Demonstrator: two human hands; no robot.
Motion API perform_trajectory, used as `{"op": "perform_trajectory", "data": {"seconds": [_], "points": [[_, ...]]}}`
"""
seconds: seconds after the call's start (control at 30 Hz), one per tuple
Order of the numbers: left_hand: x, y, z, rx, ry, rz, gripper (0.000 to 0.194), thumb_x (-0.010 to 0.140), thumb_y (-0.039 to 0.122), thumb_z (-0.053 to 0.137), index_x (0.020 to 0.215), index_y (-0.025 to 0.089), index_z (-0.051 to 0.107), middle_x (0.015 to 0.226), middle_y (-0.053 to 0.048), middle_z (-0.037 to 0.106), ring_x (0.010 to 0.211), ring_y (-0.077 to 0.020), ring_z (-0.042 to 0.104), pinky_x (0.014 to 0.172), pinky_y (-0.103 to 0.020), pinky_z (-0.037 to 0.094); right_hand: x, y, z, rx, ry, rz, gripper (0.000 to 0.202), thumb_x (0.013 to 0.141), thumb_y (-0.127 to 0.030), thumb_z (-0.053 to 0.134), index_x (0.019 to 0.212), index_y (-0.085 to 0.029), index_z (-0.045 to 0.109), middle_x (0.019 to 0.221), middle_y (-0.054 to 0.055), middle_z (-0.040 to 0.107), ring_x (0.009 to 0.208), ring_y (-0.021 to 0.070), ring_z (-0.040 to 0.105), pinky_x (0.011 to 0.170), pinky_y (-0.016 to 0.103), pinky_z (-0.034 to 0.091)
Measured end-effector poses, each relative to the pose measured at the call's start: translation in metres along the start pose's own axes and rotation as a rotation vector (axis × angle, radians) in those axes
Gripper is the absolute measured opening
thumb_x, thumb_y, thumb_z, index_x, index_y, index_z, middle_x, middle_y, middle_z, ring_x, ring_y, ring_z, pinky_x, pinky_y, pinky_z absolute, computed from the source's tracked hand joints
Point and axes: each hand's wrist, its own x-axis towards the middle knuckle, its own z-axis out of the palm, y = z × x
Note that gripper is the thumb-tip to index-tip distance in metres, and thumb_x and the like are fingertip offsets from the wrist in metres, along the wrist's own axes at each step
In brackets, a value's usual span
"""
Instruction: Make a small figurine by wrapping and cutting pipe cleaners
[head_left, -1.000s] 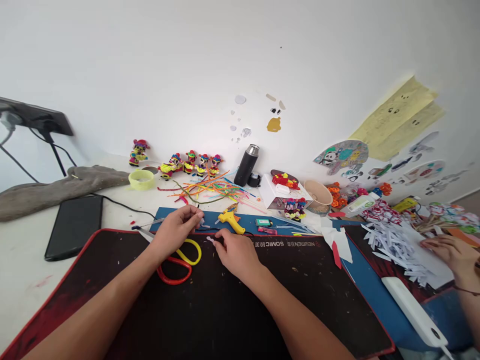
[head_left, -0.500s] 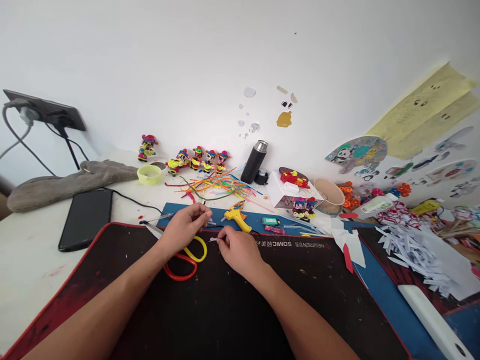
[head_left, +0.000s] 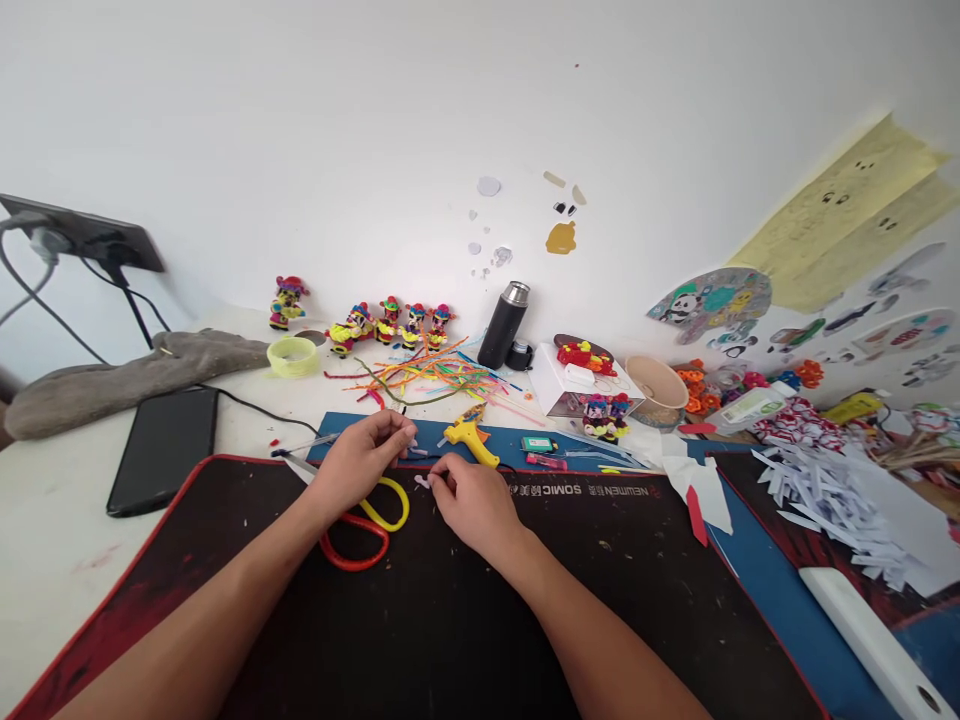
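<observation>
Over the upper part of the black desk mat point(head_left: 480, 620), my left hand point(head_left: 361, 455) is closed in a pinch. What its fingertips hold is too small to make out; a dark tip shows just above them. Close by on the right, my right hand point(head_left: 478, 503) pinches a small pale lilac piece point(head_left: 421, 481) between thumb and forefinger. The two hands are apart. Scissors point(head_left: 357, 566) with one red and one yellow handle lie partly under my left wrist. A yellow glue gun point(head_left: 474, 442) rests just beyond my right hand.
Colourful pipe cleaners point(head_left: 431, 375) lie scattered behind the hands, near several small figures point(head_left: 352, 328). A black flask point(head_left: 502, 328) and a white box point(head_left: 553, 385) stand at the back. A phone point(head_left: 163, 450) is on the left, paper strips point(head_left: 840, 510) on the right.
The view has shifted slightly. Both hands keep nearly the same places and pinches, and the pale piece at my right fingertips has turned a little.
</observation>
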Motion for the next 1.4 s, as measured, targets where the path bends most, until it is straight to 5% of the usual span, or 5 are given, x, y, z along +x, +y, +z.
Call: {"op": "perform_trajectory", "data": {"seconds": [0.5, 0.83, 1.1, 1.4], "points": [[-0.002, 0.007, -0.001, 0.017, -0.014, -0.001, 0.043, 0.088, 0.065, 0.067, 0.087, 0.021, 0.064, 0.067, 0.003, 0.060, 0.061, -0.0160, 0.051, 0.059, -0.028, 0.040, -0.004, -0.005, 0.009, 0.000, 0.033, -0.027, 0.009, 0.097, -0.028, 0.065, 0.100, -0.024, 0.072, 0.082, 0.001, 0.076, 0.074, 0.0194, 0.068, 0.065, 0.030, 0.032], [-0.003, 0.012, -0.001, -0.100, -0.007, -0.099, 0.050, 0.082, 0.070, 0.071, 0.085, 0.021, 0.066, 0.069, 0.002, 0.059, 0.060, -0.0149, 0.049, 0.057, -0.027, 0.038, 0.017, 0.004, 0.005, 0.746, 0.102, 0.106, 0.022, 0.091, -0.043, 0.067, 0.090, -0.021, 0.067, 0.059, -0.007, 0.050, 0.052, 0.0123, 0.043, 0.053, 0.026, 0.033], [-0.003, 0.016, 0.000, -0.198, -0.022, -0.137, 0.050, 0.078, 0.068, 0.078, 0.084, 0.019, 0.068, 0.068, 0.002, 0.060, 0.060, -0.0140, 0.049, 0.058, -0.026, 0.040, 0.043, 0.006, 0.015, 1.034, 0.053, 0.145, 0.039, 0.083, -0.058, 0.075, 0.087, -0.021, 0.063, 0.055, -0.009, 0.045, 0.043, 0.0084, 0.033, 0.043, 0.024, 0.026], [-0.003, 0.018, 0.005, -0.170, -0.009, -0.151, 0.050, 0.077, 0.068, 0.078, 0.082, 0.020, 0.068, 0.069, 0.001, 0.062, 0.060, -0.0141, 0.050, 0.057, -0.025, 0.042, 0.035, 0.006, 0.015, 1.164, -0.014, 0.123, 0.038, 0.083, -0.055, 0.078, 0.088, -0.021, 0.063, 0.056, -0.010, 0.044, 0.043, 0.0072, 0.033, 0.041, 0.023, 0.024]]}}
